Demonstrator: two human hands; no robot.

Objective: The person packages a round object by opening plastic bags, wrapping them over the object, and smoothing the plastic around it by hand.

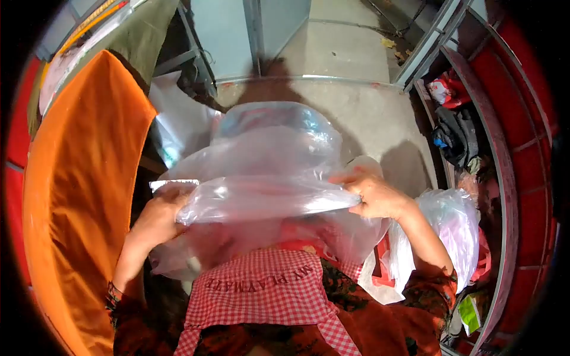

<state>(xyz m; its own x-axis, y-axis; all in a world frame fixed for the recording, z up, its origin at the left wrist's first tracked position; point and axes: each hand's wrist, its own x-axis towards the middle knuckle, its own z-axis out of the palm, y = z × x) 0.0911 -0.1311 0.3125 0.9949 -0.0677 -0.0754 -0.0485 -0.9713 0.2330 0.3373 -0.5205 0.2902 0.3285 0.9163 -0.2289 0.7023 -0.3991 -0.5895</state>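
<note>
A large clear plastic bag (267,154) spreads across the front of my body, its near edge gathered into a shiny band stretched between my two hands. My left hand (159,216) is closed around the band's left end, beside a small silvery-white strip (174,184). At the right end, my right hand (377,193) pinches the plastic between thumb and fingers. Loose plastic hangs below over my red-and-white checked apron (249,288). Whether anything lies inside the bag is hard to make out through the cloudy film.
Orange cloth (83,202) drapes high along my left side. To the right, a plastic bag with pale contents (454,228) stands near a shelf edge (499,178), where dark cloth (454,136) lies. Ahead are a concrete floor (344,53) and a grey metal door (222,41).
</note>
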